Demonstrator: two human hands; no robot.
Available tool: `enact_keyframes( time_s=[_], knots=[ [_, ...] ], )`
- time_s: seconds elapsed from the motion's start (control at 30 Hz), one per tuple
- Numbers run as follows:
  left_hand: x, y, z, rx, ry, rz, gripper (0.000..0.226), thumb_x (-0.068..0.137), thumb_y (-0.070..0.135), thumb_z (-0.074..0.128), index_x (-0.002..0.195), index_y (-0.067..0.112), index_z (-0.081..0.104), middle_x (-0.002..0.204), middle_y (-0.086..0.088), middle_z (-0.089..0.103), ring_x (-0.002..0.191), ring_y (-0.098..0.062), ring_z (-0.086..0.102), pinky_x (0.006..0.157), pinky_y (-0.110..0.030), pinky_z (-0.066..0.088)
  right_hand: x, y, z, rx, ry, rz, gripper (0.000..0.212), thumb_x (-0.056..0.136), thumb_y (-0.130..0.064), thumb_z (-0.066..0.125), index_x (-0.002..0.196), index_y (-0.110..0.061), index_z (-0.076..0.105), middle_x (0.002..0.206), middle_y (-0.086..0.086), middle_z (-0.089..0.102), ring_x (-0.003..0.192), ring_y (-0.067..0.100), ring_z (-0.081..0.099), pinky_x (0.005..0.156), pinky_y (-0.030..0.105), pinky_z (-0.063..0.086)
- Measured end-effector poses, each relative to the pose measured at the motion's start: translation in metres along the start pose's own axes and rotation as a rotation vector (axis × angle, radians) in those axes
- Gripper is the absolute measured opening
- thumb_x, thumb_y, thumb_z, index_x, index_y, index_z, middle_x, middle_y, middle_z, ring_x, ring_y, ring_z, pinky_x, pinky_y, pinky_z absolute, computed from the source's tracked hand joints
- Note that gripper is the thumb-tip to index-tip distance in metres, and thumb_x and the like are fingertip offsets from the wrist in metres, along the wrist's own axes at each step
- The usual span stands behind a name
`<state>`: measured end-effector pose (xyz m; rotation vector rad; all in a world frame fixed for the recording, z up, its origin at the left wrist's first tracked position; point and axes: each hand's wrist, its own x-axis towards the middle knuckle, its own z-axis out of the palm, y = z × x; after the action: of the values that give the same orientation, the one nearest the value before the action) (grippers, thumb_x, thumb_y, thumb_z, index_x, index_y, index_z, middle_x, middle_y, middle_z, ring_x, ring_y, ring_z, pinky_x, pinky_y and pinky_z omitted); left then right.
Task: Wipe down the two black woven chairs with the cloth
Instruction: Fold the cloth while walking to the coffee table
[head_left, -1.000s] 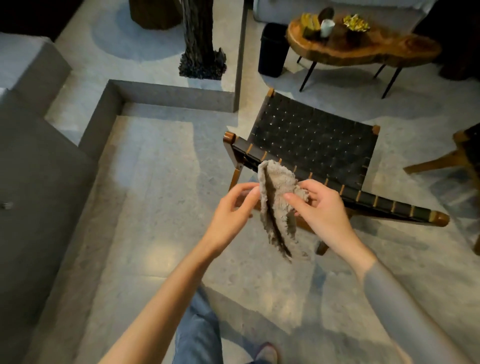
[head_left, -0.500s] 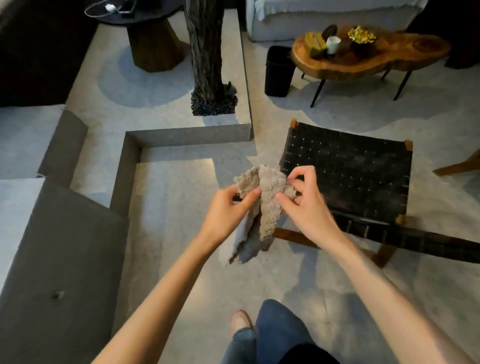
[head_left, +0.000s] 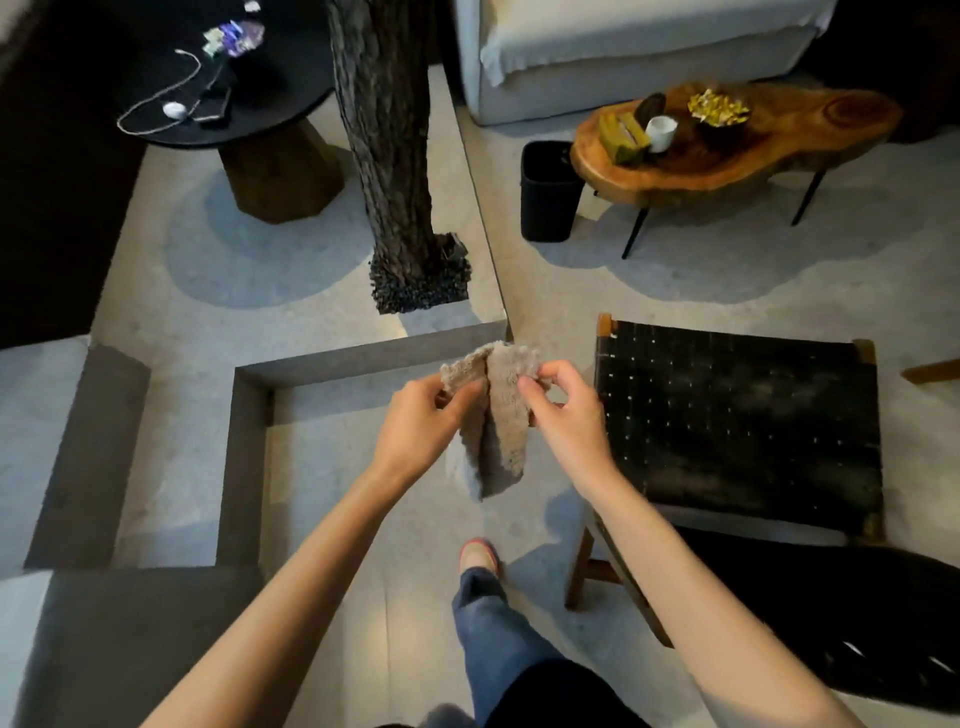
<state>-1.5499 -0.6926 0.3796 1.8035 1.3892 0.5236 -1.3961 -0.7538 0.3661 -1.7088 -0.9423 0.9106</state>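
Nothing there could be read from where I stood: no lettering on the cloth (head_left: 493, 415) pinched in the fingers (head_left: 524, 385) — none on the black woven chair (head_left: 737, 415) just right of them.

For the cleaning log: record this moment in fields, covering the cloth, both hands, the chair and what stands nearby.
cloth: beige, fluffy, folded lengthwise, hanging down in the air
left hand: pinches the cloth's upper left edge
right hand: pinches its upper right edge
chair: black woven seat, wooden frame, right of the hands
contact: none, cloth held beside the seat
nearby: wooden table, black bin, tree trunk, black round table
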Motion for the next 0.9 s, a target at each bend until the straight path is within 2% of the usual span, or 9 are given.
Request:
enact_keyframes(
  time_s=[0.13,0.23,0.4,0.5,0.57,0.63,0.73,0.83,0.9],
  knots=[
    [0.079,-0.001,-0.025,0.021,-0.034,-0.025,0.015,0.089,0.009,0.052,0.079,0.009,0.064,0.068,-0.001,0.060,0.062,-0.009,0.049,0.053,-0.015,0.035,0.066,-0.010,-0.006,0.001,0.115,0.062,0.012,0.092,-0.022,0.061,0.096,-0.012,0.059,0.099,0.005,0.064,0.090,0.021,0.064,0.083,0.049,0.053],
    [0.136,-0.003,-0.036,0.003,-0.092,-0.005,0.021,0.091,0.005,0.050,0.073,0.015,0.058,0.068,-0.003,0.058,0.063,-0.011,0.049,0.059,-0.029,0.038,0.109,-0.009,-0.021,-0.044,0.244,0.086,0.011,0.092,-0.020,0.061,0.097,-0.010,0.059,0.100,0.010,0.065,0.091,0.023,0.065,0.084,0.042,0.053],
    [0.235,-0.005,-0.032,-0.064,-0.177,-0.040,0.031,0.099,0.026,0.047,0.075,0.008,0.049,0.073,-0.011,0.047,0.071,-0.018,0.046,0.070,-0.047,0.046,0.175,0.005,-0.045,-0.132,0.502,0.109,0.004,0.094,-0.018,0.057,0.093,-0.018,0.053,0.081,-0.015,0.055,0.076,0.000,0.054,0.063,0.002,0.039],
    [0.296,-0.003,-0.022,-0.114,-0.260,-0.120,0.030,0.100,0.030,0.045,0.085,0.006,0.053,0.083,-0.014,0.053,0.080,-0.023,0.053,0.084,-0.051,0.049,0.219,0.015,-0.053,-0.153,0.616,0.175,0.009,0.094,-0.020,0.058,0.098,-0.012,0.058,0.088,-0.006,0.059,0.078,0.008,0.057,0.071,0.014,0.044],
    [0.335,-0.001,-0.016,-0.113,-0.293,-0.078,0.025,0.101,0.022,0.044,0.083,0.007,0.054,0.077,-0.009,0.054,0.072,-0.021,0.053,0.074,-0.044,0.052,0.248,0.019,-0.056,-0.147,0.666,0.249,0.015,0.094,-0.023,0.059,0.101,-0.010,0.059,0.093,-0.002,0.060,0.088,0.014,0.057,0.075,0.027,0.045],
    [0.374,0.007,-0.009,-0.090,-0.336,-0.020,0.020,0.100,0.020,0.044,0.084,0.018,0.055,0.072,0.000,0.052,0.066,-0.015,0.049,0.065,-0.035,0.049,0.276,0.019,-0.060,-0.131,0.700,0.269,0.010,0.094,-0.021,0.058,0.098,-0.013,0.059,0.092,-0.003,0.060,0.088,0.014,0.057,0.074,0.023,0.041],
    [0.429,0.023,0.008,-0.066,-0.383,0.005,0.016,0.097,0.028,0.052,0.086,0.020,0.058,0.074,-0.002,0.056,0.073,-0.021,0.057,0.071,-0.040,0.054,0.313,0.012,-0.065,-0.092,0.721,0.265,0.008,0.093,-0.021,0.058,0.091,-0.014,0.056,0.083,-0.004,0.059,0.080,0.013,0.056,0.066,0.020,0.039],
    [0.471,0.051,0.032,-0.123,-0.470,-0.030,0.023,0.095,0.037,0.055,0.086,0.016,0.061,0.081,-0.008,0.064,0.073,-0.028,0.067,0.063,-0.038,0.060,0.351,-0.002,-0.062,-0.050,0.753,0.241,0.022,0.093,-0.026,0.058,0.073,-0.021,0.050,0.066,-0.010,0.054,0.059,0.000,0.050,0.054,0.013,0.037],
    [0.491,0.068,0.049,-0.156,-0.504,0.017,0.022,0.095,0.038,0.054,0.082,0.021,0.061,0.078,-0.001,0.065,0.069,-0.021,0.068,0.056,-0.032,0.059,0.374,-0.011,-0.060,-0.015,0.744,0.198,0.031,0.093,-0.027,0.059,0.066,-0.025,0.043,0.056,-0.012,0.047,0.050,-0.002,0.046,0.049,0.012,0.034]
  ],
)
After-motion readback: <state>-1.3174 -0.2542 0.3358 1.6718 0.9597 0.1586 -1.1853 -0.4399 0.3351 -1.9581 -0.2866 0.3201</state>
